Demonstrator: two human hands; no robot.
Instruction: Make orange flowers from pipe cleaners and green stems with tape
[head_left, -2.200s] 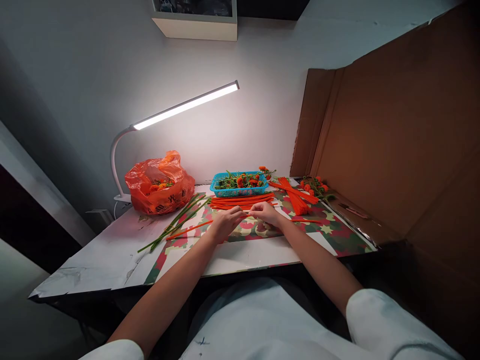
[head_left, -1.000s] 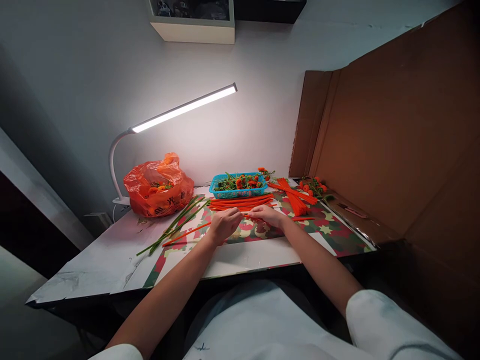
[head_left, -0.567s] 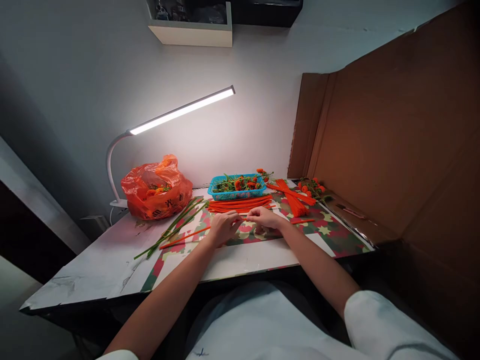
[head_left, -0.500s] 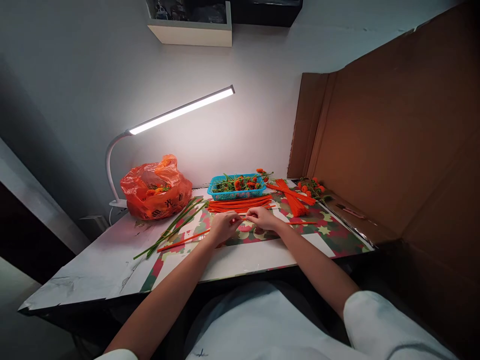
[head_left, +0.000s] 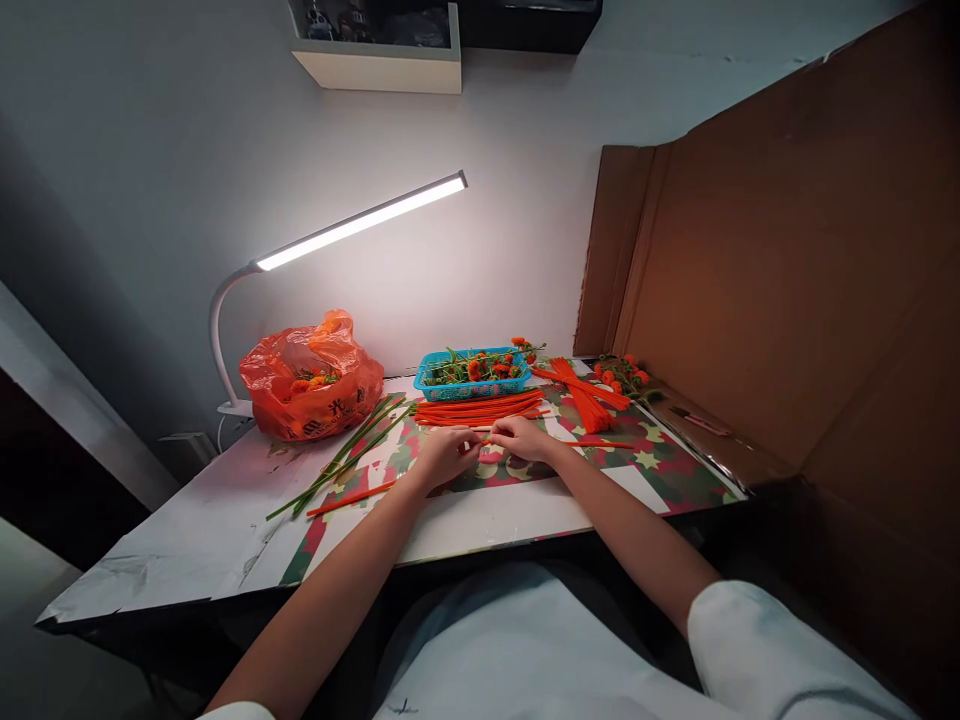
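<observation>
My left hand point(head_left: 450, 456) is pinched closed on an orange pipe cleaner point(head_left: 351, 498), whose free end sticks out to the left past my wrist. Close beside it, my right hand point(head_left: 520, 440) has its fingertips pressed together on an orange pipe cleaner point(head_left: 600, 444) that runs out to the right. The fingertips almost meet, and whether the two lengths are one piece cannot be made out. Just behind my hands lies a row of orange pipe cleaners point(head_left: 480, 408). Crossed orange bundles point(head_left: 589, 395) rest to the right of it.
Long green stems point(head_left: 349, 455) lie at the left. Behind them are a red plastic bag point(head_left: 315, 385) with orange flowers and a desk lamp point(head_left: 360, 222). A blue basket point(head_left: 472, 390) holds more flowers. A tall cardboard sheet point(head_left: 750, 260) borders the right side, near loose flowers point(head_left: 622, 375).
The left end of the pipe cleaner has swung slightly down and towards me. Both hands keep nearly the same place, with the left hand turned a little.
</observation>
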